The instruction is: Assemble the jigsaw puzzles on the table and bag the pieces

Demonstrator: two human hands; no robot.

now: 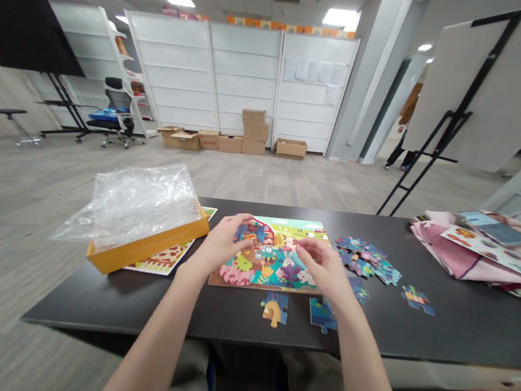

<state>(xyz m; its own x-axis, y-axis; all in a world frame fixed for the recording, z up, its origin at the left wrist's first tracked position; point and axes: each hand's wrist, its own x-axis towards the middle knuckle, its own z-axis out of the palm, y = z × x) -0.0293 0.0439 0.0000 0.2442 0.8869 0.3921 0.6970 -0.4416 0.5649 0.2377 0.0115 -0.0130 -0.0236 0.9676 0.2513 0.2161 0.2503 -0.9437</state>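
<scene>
A colourful jigsaw picture (276, 271) with animals and a red barn lies on the black table in front of me. Over its left part reaches my left hand (226, 241), thumb and fingers apart around a dark blue patch of the picture. My right hand (321, 263) is above the right part, fingers curved and the thumb a little apart from the index finger; I see nothing held in it. Below the picture lie a loose jigsaw piece (274, 309) with an orange shape and a dark blue jigsaw piece (321, 315), partly covered by my right wrist.
Several loose pieces (367, 258) are heaped to the right, with a single piece (418, 299) farther out. At left, a yellow box (149, 249) holding clear plastic wrap (144, 206) rests on a printed sheet (162, 260). Folded cloths (453, 251) lie at far right.
</scene>
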